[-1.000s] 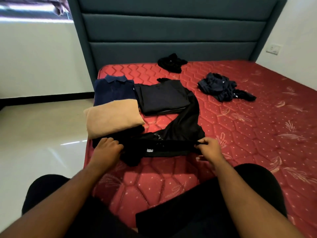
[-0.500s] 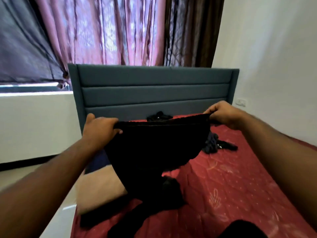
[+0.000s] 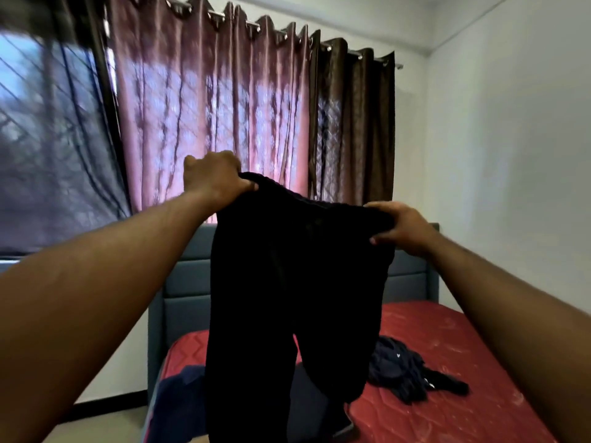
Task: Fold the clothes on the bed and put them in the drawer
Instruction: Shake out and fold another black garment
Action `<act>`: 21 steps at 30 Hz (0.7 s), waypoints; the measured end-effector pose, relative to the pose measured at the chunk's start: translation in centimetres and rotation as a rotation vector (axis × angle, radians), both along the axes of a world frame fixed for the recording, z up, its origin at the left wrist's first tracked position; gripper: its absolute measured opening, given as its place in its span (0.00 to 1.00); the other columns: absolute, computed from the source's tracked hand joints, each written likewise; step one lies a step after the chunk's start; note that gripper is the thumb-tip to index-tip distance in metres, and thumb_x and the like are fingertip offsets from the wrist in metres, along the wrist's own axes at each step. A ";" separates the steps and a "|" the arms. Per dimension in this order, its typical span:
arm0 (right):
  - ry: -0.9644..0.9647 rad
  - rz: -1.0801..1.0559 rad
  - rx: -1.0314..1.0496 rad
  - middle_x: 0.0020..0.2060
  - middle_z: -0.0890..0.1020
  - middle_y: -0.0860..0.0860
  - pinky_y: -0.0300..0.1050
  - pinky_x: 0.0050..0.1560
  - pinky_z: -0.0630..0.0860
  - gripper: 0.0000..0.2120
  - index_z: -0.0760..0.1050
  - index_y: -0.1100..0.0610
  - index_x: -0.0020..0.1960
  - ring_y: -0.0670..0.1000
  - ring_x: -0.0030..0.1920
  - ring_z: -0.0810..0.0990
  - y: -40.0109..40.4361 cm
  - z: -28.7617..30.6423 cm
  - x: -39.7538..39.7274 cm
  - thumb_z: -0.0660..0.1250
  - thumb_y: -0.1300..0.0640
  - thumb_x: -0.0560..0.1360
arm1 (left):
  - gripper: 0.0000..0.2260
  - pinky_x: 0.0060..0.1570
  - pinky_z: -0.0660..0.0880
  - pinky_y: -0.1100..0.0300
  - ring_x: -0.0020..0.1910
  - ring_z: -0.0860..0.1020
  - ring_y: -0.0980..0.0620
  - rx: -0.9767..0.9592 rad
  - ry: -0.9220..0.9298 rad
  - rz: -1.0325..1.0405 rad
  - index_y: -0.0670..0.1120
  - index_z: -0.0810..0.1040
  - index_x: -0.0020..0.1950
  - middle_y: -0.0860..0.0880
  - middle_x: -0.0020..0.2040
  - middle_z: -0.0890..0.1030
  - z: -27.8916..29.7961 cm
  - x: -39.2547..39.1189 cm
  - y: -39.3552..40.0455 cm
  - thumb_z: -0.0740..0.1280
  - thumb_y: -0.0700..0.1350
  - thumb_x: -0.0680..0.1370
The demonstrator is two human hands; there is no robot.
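Black pants [image 3: 294,282] are held up high by the waistband, gripped tight by left hand [image 3: 215,178] and right hand [image 3: 403,227], arms stretched out.

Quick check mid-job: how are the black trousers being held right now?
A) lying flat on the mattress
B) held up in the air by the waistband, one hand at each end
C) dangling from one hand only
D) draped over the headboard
B: the left hand and right hand each grip an end of the waistband, and the black trousers hang down with legs dangling above the red mattress.
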State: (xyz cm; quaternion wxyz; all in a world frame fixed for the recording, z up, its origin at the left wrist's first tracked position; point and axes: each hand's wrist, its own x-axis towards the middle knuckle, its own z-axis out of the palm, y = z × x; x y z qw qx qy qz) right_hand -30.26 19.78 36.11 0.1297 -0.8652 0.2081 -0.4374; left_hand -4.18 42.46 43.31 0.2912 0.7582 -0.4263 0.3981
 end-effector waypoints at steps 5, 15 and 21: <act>-0.480 -0.036 -0.043 0.42 0.83 0.54 0.44 0.45 0.77 0.10 0.81 0.58 0.50 0.54 0.42 0.82 0.4 2.9 -0.7 0.73 0.67 0.70 | 0.19 0.59 0.59 0.49 0.47 0.79 0.44 0.024 -0.200 0.112 0.49 0.76 0.42 0.48 0.38 0.77 1.8 0.3 1.9 0.66 0.64 0.74; -0.889 0.535 0.131 0.36 0.81 0.50 0.38 0.34 0.78 0.13 0.76 0.56 0.43 0.47 0.29 0.80 6.5 13.7 -2.5 0.67 0.73 0.72 | 0.09 0.56 0.71 0.54 0.49 0.80 0.52 -0.253 -0.122 -0.285 0.54 0.78 0.49 0.56 0.43 0.81 7.1 1.1 6.0 0.71 0.54 0.72; -0.586 1.091 0.427 0.40 0.81 0.51 0.35 0.34 0.79 0.16 0.73 0.57 0.53 0.45 0.34 0.81 10.1 15.2 3.7 0.62 0.71 0.70 | 0.15 0.33 0.75 0.61 0.36 0.80 0.53 -0.291 0.425 -1.264 0.44 0.76 0.42 0.48 0.41 0.83 9.1 -4.6 1.6 0.62 0.24 0.74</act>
